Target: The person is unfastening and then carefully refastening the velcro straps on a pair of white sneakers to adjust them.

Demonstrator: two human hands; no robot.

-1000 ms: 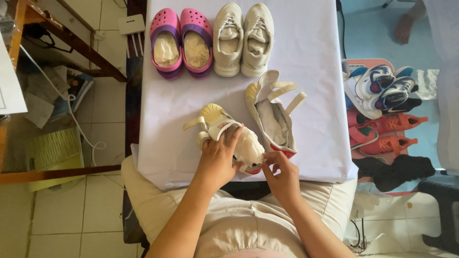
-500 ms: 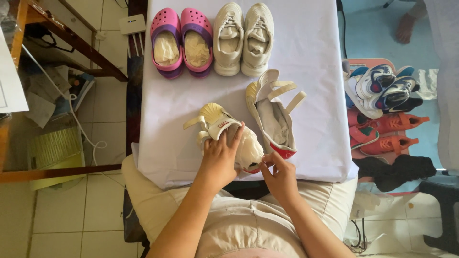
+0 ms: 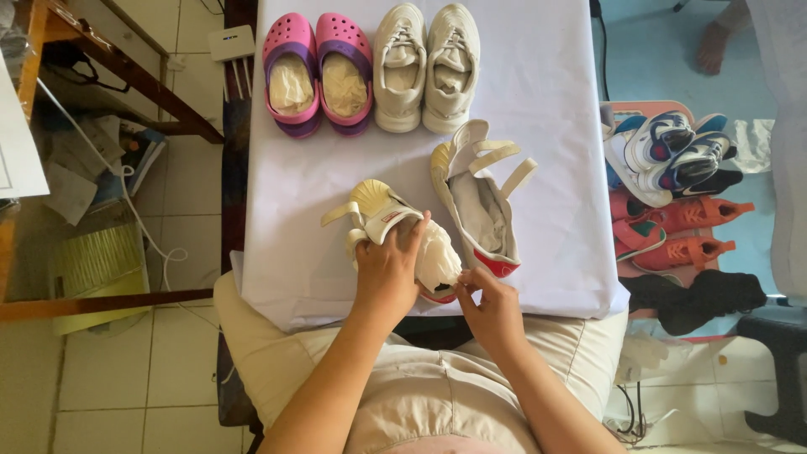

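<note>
Cream shoe [image 3: 395, 231] (white paper stuffing [image 3: 437, 256] inside) sits under left hand [image 3: 388, 269], fingers pressed down; right hand [image 3: 487, 303] pinches the paper

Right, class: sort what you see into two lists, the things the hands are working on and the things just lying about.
In hand:
left hand
right hand
cream strap shoe
white paper stuffing

Lying about:
matching strap shoe
pink clogs
beige sneakers
shoes on the floor
white table cover
</note>
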